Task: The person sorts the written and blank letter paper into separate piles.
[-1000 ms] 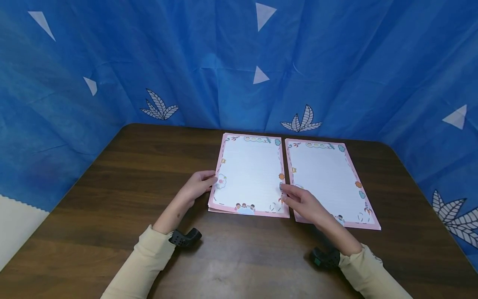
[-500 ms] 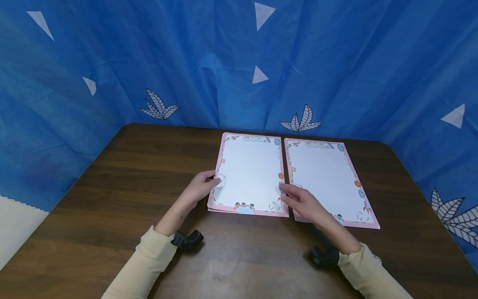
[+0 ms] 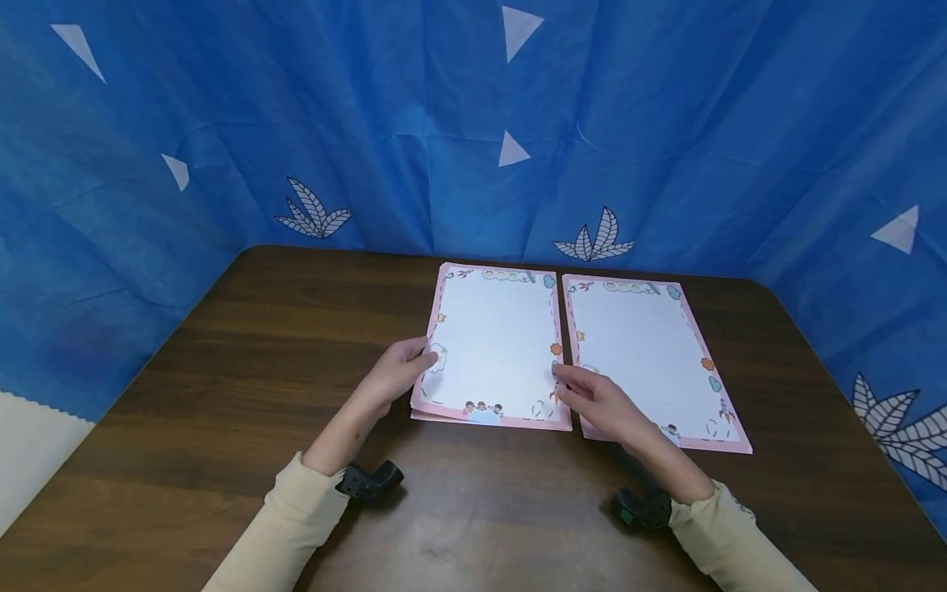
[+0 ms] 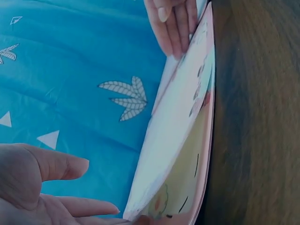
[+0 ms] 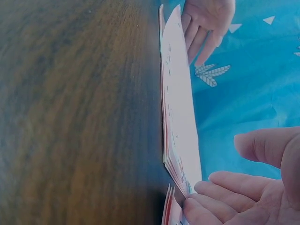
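Two stacks of pink-bordered stationery paper lie side by side, the left stack [image 3: 491, 345] and the right stack [image 3: 636, 353]. My left hand [image 3: 395, 372] is at the left stack's left edge, where the top sheet [image 4: 164, 136] is raised off those below. In the left wrist view its fingers are nearly straight at the lifted edge, one fingertip partly under it, and the thumb stands apart. At the same stack's right edge is my right hand [image 3: 599, 403], fingers extended and fingertips against the paper; its thumb [image 5: 262, 145] is raised away. Part of the right stack lies hidden beneath this hand.
A dark brown wooden table [image 3: 473, 510] carries both stacks. Behind it hangs a blue curtain [image 3: 414, 107] with white triangles and leaf prints. Each wrist wears a black device, the left one [image 3: 370, 481] and the right one [image 3: 642, 508].
My left hand has shifted slightly right, its thumb now farther over the left stack's edge. The right hand and both stacks look nearly unmoved.
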`<control>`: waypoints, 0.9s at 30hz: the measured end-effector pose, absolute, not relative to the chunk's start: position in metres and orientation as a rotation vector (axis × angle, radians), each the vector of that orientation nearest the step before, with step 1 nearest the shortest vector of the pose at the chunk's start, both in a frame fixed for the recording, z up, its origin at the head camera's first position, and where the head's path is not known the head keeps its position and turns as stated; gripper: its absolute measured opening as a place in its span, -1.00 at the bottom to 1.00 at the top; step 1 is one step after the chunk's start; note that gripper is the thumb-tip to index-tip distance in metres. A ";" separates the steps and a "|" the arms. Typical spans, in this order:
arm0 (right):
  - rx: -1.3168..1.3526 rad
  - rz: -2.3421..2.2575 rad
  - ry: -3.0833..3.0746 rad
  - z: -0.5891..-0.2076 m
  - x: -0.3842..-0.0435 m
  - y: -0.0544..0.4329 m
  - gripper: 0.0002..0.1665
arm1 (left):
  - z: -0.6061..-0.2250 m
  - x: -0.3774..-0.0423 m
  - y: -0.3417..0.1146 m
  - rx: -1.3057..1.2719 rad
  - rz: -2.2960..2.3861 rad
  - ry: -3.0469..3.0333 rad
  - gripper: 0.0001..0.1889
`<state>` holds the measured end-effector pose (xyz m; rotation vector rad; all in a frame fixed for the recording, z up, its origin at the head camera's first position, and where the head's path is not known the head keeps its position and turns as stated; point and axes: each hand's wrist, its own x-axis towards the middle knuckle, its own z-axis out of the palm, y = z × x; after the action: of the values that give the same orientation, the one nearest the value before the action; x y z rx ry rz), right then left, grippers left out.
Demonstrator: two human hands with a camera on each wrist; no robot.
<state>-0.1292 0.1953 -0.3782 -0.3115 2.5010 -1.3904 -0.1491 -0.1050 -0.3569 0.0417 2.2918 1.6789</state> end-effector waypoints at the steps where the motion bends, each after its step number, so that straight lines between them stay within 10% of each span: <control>1: -0.309 -1.388 2.504 -0.378 -0.129 0.195 -0.43 | -0.357 -0.148 -0.104 0.038 1.684 2.290 -0.46; 27: -0.329 -1.400 2.494 -0.379 -0.130 0.195 -0.43 | -0.359 -0.142 -0.095 0.041 1.589 2.409 -0.38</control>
<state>-0.1296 0.1954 -0.3794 -0.3293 2.4942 -1.3999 -0.1420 -0.0953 -0.3594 0.0414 2.4095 1.5886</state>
